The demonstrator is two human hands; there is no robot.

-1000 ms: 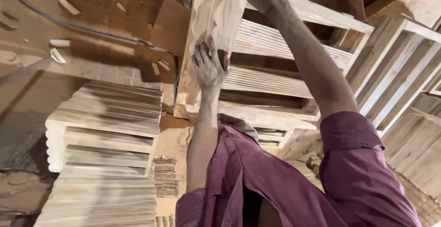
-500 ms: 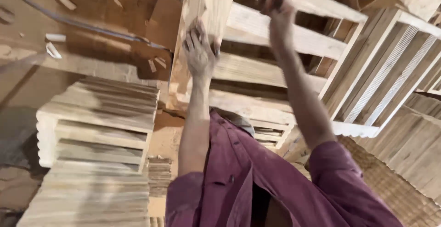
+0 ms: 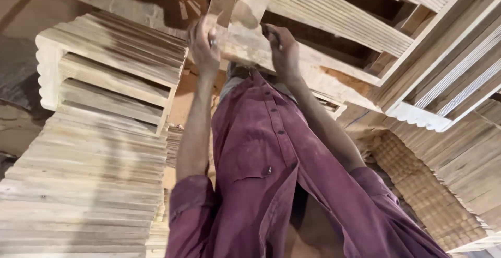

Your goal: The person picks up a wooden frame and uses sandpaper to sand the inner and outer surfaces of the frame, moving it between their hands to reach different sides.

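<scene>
Both of our hands are gripping a pale wooden frame [image 3: 245, 44] held out before us: our left hand [image 3: 203, 41] is closing round its left end and our right hand [image 3: 282, 49] its right. Stacked wooden slats [image 3: 104, 96] are sitting just left of our maroon shirt [image 3: 271, 169].

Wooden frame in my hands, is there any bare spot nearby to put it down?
Little. The left hand and right hand grip the wooden frame. Stacked slats crowd the left, slatted frames the right. Only brown floor beyond the stack looks bare.
</scene>
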